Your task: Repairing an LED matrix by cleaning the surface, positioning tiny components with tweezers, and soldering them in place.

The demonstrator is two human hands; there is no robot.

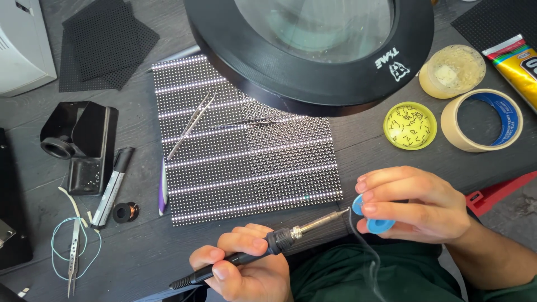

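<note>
Blue spool point(373, 215): pinched in the right hand point(417, 206), fingers point(380, 182) curled over its top, thumb under; a thin wire trailed down from it, just below the fingertips.
Iron point(263, 249): black handle gripped in the closed left hand point(246, 265), thumb along the shaft; its metal tip pointed right and ended just short of the spool, nearly touching the right fingertips.
Panel point(246, 151): dotted LED board lay flat above both hands, its near edge just beyond the left knuckles.
Tweezers point(193, 123): rested on the panel, well above the left fingers, untouched.
Magnifier point(313, 50): black ring lamp hung over the panel's far side, well apart from both hands.
Yellow dish point(410, 125): sat above the right fingers, beside a tape roll point(482, 119).
Stand point(78, 145): black holder lay far left of the left hand, out of easy reach.
Risk, burn: the tip sat so close to the right fingertips that a small slip of either hand would likely have touched skin.
Risk, spool: plastic that near a hot tip could have softened or scorched.
Risk, lap: both hands hovered off the table edge over green cloth point(358, 274); a dropped iron or molten drip would probably have landed there.
</note>
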